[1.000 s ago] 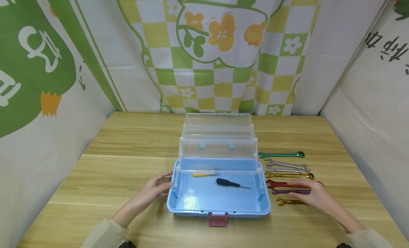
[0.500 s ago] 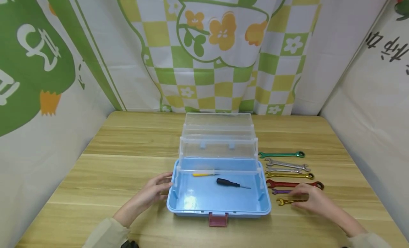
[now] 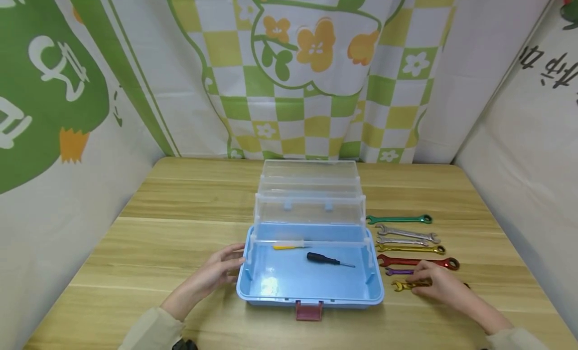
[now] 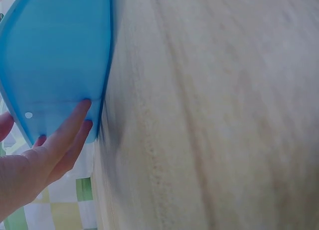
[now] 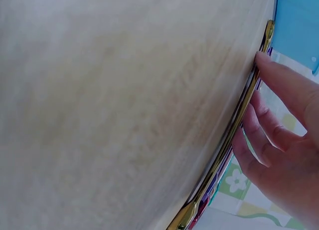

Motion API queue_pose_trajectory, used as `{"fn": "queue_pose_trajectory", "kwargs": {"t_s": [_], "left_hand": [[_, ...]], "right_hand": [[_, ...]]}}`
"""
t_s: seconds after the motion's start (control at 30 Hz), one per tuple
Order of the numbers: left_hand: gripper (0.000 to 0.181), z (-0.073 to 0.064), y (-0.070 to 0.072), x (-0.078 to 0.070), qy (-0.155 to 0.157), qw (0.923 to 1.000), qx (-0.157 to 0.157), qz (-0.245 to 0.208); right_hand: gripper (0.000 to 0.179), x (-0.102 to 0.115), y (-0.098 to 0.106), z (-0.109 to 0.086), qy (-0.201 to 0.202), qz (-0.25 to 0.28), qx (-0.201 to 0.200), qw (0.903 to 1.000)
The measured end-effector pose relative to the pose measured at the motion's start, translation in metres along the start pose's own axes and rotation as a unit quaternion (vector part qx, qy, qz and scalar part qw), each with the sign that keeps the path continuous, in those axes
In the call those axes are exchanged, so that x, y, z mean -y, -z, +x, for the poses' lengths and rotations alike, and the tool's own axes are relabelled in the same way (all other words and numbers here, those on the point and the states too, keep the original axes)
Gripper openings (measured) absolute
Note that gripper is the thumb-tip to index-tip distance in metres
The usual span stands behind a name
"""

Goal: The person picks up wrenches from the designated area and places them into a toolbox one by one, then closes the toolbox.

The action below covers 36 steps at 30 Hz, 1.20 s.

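Note:
A light blue toolbox (image 3: 271, 301) stands open at the table's middle, its clear tiered trays (image 3: 311, 209) raised toward the back. My left hand (image 3: 212, 272) rests against its left side; in the left wrist view the fairly straight fingers (image 4: 75, 122) touch the blue wall. To the right of the box, my right hand (image 3: 444, 286) pinches a gold wrench (image 3: 401, 286) near its middle, with the thumb on the near side and fingers on the far side. That wrench (image 5: 244, 103) lies low along the tabletop. Partly covered behind the hand is a purple wrench (image 3: 399, 272).
Beyond it lie a red wrench (image 3: 397, 261), a yellow-gold wrench (image 3: 406, 248), two silver wrenches (image 3: 406, 233) and a green wrench (image 3: 399, 219). Inside the box are a black screwdriver (image 3: 320, 258) and a yellow-handled screwdriver (image 3: 284, 247). A red latch (image 3: 309, 311) juts from the box front.
My right hand has moved nearer, from over the red and purple wrenches to the nearest gold wrench, and its fingers have closed around that wrench. The left hand has stayed at the box.

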<state>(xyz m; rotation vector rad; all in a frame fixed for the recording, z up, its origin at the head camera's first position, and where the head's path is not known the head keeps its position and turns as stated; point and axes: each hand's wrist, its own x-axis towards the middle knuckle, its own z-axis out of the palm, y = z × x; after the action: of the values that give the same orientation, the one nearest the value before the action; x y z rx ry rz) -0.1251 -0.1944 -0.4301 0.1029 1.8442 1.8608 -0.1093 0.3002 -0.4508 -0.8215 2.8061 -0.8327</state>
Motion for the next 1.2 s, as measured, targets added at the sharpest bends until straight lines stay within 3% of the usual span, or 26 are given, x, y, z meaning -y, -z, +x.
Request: {"fn": "queue_pose_trajectory", "kwargs": {"t_s": [0.3,0.6,0.93,1.2], "left_hand": [[0.063,0.001,0.001,0.001,0.001,1.0,-0.001,-0.006],[0.063,0.001,0.001,0.001,0.005,0.9999,-0.003,-0.01],[0.064,0.001,0.001,0.003,0.005,0.9998,-0.003,-0.018],[0.064,0.001,0.001,0.003,0.009,0.9998,-0.007,-0.019]], "right_hand": [[0.008,-0.003,-0.002,0.002,0.01,0.042,0.009,0.999],[0.011,-0.005,0.0,0.004,0.056,0.069,0.01,0.996],[0.01,-0.013,0.002,0.007,0.007,0.145,0.059,0.9877],[0.007,-0.011,0.006,0.009,0.018,0.16,0.037,0.9862]]}}
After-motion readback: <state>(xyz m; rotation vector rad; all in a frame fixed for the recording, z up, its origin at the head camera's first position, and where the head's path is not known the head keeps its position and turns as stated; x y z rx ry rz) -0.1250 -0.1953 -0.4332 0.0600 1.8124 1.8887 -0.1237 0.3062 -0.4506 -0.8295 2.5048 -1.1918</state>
